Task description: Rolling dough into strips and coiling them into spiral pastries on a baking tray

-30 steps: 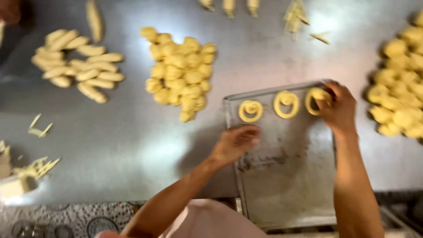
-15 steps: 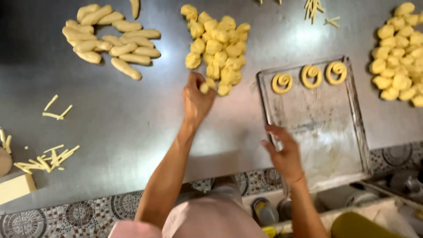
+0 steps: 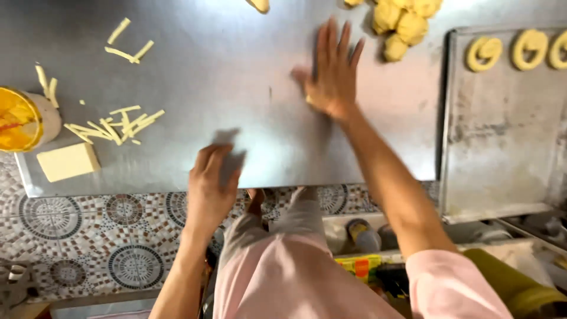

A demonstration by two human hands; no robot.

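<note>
Right hand lying flat on the steel table, fingers spread, pressing a small piece of dough barely showing at the palm's edge. Left hand hovering at the table's near edge, fingers loosely extended, holding nothing. Heap of dough balls sitting just beyond the right hand; baking tray lying to the right, carrying dough rings along its far side. Dough strips, a pale block and a cup of yellow filling resting at far left.
</note>
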